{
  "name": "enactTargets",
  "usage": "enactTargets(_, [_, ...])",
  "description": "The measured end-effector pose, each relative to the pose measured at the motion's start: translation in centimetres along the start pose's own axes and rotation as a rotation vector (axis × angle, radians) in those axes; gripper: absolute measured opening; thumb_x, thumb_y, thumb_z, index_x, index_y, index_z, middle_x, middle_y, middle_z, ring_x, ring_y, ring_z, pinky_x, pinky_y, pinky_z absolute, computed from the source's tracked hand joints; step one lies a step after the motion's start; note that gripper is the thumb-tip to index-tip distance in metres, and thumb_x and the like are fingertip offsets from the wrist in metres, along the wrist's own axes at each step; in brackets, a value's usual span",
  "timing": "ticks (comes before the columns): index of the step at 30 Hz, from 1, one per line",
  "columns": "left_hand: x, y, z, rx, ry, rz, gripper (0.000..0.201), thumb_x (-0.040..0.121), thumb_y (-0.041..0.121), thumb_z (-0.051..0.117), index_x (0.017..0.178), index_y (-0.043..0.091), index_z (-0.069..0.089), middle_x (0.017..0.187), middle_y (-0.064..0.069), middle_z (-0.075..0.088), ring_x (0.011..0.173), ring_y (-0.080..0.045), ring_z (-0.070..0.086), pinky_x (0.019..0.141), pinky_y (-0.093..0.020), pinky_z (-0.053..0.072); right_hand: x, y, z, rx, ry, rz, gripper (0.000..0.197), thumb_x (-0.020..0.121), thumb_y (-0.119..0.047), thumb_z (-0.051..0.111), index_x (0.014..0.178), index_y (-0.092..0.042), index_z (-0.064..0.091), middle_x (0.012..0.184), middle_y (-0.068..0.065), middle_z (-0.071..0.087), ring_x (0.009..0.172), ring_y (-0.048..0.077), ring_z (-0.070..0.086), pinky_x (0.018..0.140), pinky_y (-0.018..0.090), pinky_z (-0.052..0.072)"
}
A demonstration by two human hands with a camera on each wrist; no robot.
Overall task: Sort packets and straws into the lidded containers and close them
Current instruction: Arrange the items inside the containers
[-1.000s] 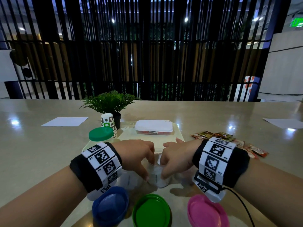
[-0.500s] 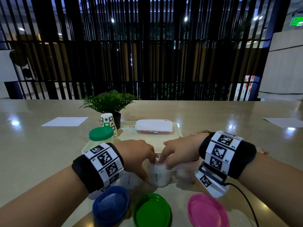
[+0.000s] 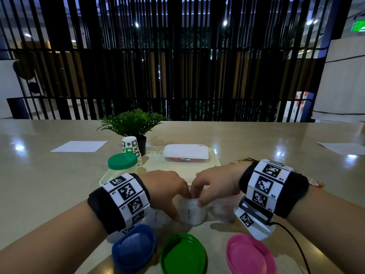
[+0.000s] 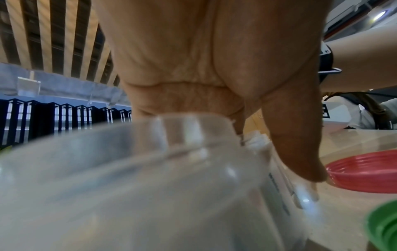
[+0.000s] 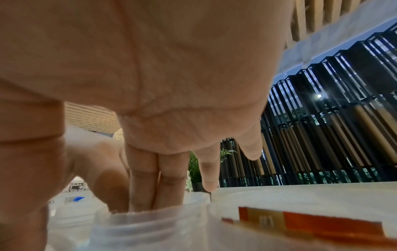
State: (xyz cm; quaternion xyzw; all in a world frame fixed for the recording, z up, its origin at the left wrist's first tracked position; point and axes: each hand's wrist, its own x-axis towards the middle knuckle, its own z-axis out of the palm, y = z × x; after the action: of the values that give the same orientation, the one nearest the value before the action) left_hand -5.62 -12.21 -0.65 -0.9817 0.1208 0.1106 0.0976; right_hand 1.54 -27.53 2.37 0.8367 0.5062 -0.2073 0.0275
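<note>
A clear middle container (image 3: pixel 194 213) stands on the table with white packets (image 4: pixel 255 141) inside. My left hand (image 3: pixel 181 204) grips it, thumb (image 4: pixel 300 152) down its side and fingers at the rim. My right hand (image 3: pixel 197 198) has two straight fingers (image 5: pixel 156 183) pushed down into the mouth of that container (image 5: pixel 137 227), thumb outside. Right of it a second clear container (image 3: pixel 225 211) holds red-orange packets (image 5: pixel 300 222). A third clear container (image 3: pixel 157 219) sits under my left wrist. Blue lid (image 3: pixel 134 248), green lid (image 3: pixel 182 254) and pink lid (image 3: pixel 249 254) lie upside down in front.
On a pale tray (image 3: pixel 215 162) behind stand a green-lidded container (image 3: pixel 122 163) and a white lidded box (image 3: pixel 185 152). A potted plant (image 3: pixel 134 123) and a paper cup (image 3: pixel 131 147) stand behind. Loose packets (image 3: pixel 316 182) lie mostly hidden behind my right wrist. Paper sheets lie far left and right.
My right hand has swung over the middle container and its fingers have gone down into the mouth. The white packet seen at its fingertips earlier is out of sight. The left hand keeps its hold.
</note>
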Motion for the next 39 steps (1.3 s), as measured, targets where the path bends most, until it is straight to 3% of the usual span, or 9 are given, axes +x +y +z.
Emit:
enactTargets(3, [0.0,0.2,-0.1,-0.002,-0.011,0.007,0.058,0.083,0.048,0.068,0.136,0.031,0.052,0.135,0.011,0.053,0.121,-0.016,0.046,0.099,-0.042,0.045,-0.1,0.1,0.0,0.036,0.025,-0.013,0.033,0.089,-0.034,0.061,0.118,-0.018,0.061,0.119,0.000,0.060,0.110,0.017,0.054,0.090,0.030,0.045])
enactTargets(5, [-0.1,0.2,-0.2,0.006,-0.017,0.007,0.056,0.084,0.049,0.067,0.135,0.031,0.053,0.135,0.012,0.052,0.122,-0.016,0.045,0.099,-0.042,0.045,0.0,0.0,0.3,0.037,0.007,-0.002,0.031,0.089,-0.035,0.061,0.115,-0.019,0.063,0.118,0.001,0.059,0.109,0.017,0.053,0.082,0.027,0.042])
enactTargets(10, [-0.1,0.1,-0.4,-0.038,-0.020,-0.006,0.058,0.084,0.046,0.069,0.137,0.031,0.050,0.138,0.010,0.049,0.125,-0.015,0.044,0.101,-0.039,0.042,0.1,0.2,0.1,0.017,0.044,0.005,0.031,0.088,-0.036,0.061,0.114,-0.019,0.064,0.116,0.001,0.060,0.108,0.017,0.054,0.095,0.035,0.045])
enactTargets(13, [-0.5,-0.6,-0.8,-0.190,0.056,-0.036,0.058,0.079,0.042,0.076,0.129,0.030,0.051,0.132,0.008,0.044,0.119,-0.014,0.046,0.100,-0.032,0.042,0.0,0.6,-0.5,0.029,0.167,0.022,0.027,0.088,-0.035,0.061,0.111,-0.021,0.064,0.113,-0.002,0.061,0.103,0.015,0.055,0.090,0.032,0.046])
enactTargets(15, [-0.8,-1.2,-0.9,-0.236,0.094,-0.063,0.060,0.075,0.044,0.078,0.126,0.032,0.049,0.130,0.009,0.042,0.115,-0.011,0.045,0.098,-0.029,0.042,0.2,1.0,-0.6,0.015,0.198,0.044,0.026,0.086,-0.037,0.062,0.109,-0.026,0.064,0.115,-0.005,0.058,0.107,0.014,0.053,0.094,0.034,0.045])
enactTargets(21, [-0.6,-1.2,-0.4,-0.157,0.032,-0.052,0.065,0.079,0.049,0.073,0.137,0.028,0.049,0.138,0.010,0.047,0.125,-0.010,0.044,0.108,-0.035,0.039,0.7,1.1,0.2,-0.039,0.102,0.053,0.037,0.088,-0.038,0.059,0.122,-0.023,0.063,0.122,-0.006,0.059,0.114,0.014,0.053,0.101,0.038,0.043])
enactTargets(31, [-0.2,-0.2,-0.4,-0.150,0.006,-0.038,0.067,0.081,0.046,0.072,0.140,0.024,0.048,0.141,0.008,0.045,0.128,-0.012,0.041,0.109,-0.036,0.037,0.6,1.1,0.2,-0.047,0.044,0.071,0.037,0.086,-0.033,0.058,0.121,-0.023,0.064,0.120,-0.005,0.058,0.114,0.015,0.052,0.103,0.039,0.042])
enactTargets(35, [-0.7,-0.5,-0.8,-0.217,0.072,-0.075,0.069,0.077,0.047,0.076,0.136,0.029,0.045,0.136,0.009,0.044,0.122,-0.010,0.043,0.105,-0.032,0.039,-0.2,1.2,-0.2,-0.027,0.073,0.040,0.042,0.090,-0.031,0.057,0.131,-0.026,0.054,0.132,-0.005,0.052,0.123,0.014,0.046,0.106,0.036,0.038])
enactTargets(39, [-1.9,-1.6,-1.7,-0.258,0.158,-0.123,0.069,0.075,0.048,0.077,0.134,0.033,0.043,0.135,0.012,0.041,0.120,-0.007,0.042,0.101,-0.024,0.036,-0.6,1.1,-0.6,0.016,0.173,-0.015,0.038,0.090,-0.033,0.058,0.127,-0.029,0.055,0.131,-0.008,0.051,0.122,0.011,0.045,0.106,0.034,0.037])
